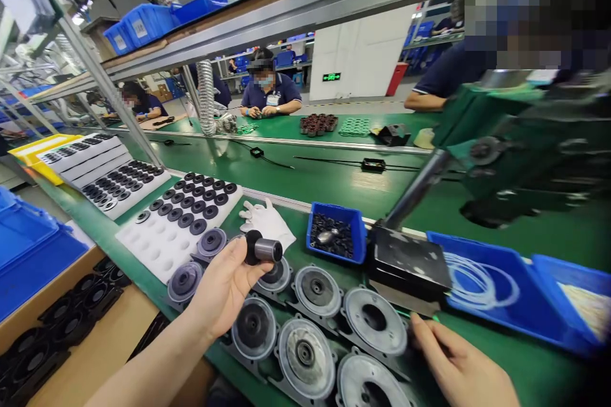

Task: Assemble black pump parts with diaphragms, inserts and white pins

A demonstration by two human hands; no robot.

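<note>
At the far left of the green bench (334, 178), blue bins (28, 254) sit beside a stack of black moulded housings (57, 318). Right of them, a white foam tray (157, 241) lies on the bench, its far pockets filled with small black round parts (195, 200); more such trays (109, 178) run off behind it.

Just in front of the foam tray, the left hand (224, 286) is raised above the bench, its thumb and fingers closed round a short cylindrical part (264, 249), black at one end and grey metal at the other. The part points to the right and sits above a row of round grey discs (315, 324) with black centres, laid out in two rows along the near edge of the bench. A white glove (267, 221) lies flat just behind the held part.

Right of the glove, a small blue bin (337, 232) holds dark little pieces, and beside it stands a black block (405, 261). The right hand (458, 362) rests near the bench's front edge, below that block, fingers loosely curled, their tips at the rim of the rightmost disc; it grips nothing. Further right, a larger blue tray (506, 305) holds coiled white tubing (472, 280). Across the bench, other people sit working.
</note>
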